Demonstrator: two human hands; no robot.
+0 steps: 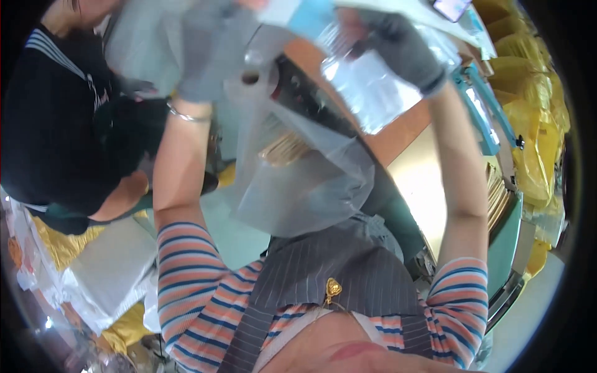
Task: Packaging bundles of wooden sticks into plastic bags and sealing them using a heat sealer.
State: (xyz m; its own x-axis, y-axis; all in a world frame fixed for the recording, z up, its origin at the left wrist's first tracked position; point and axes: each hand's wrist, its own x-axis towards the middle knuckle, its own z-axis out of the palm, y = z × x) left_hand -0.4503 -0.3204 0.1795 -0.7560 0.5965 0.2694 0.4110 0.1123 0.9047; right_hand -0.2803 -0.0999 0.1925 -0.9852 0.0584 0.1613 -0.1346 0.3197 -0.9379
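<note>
My left hand (214, 53), in a grey glove with bare fingertips, is raised at the top and blurred by motion; its fingertips meet the left edge of a white and light-blue plastic packet (311, 22). My right hand (395, 46), gloved alike, has its fingers closed at the packet's right end. The packet's upper part runs out of the picture. Below my left hand a clear plastic bag (292, 193) with a round hole hangs in front of my apron. A tan stack (283, 148) shows through it. Shiny silver packets (376, 99) lie under my right hand.
The brown table edge (407, 127) runs diagonally beneath the packets. A person in black (56, 118) is close at my left. Yellow plastic bags (528, 124) stand at the right, beside a blue frame-like object (482, 112). White wrapped bundles (115, 267) lie at lower left.
</note>
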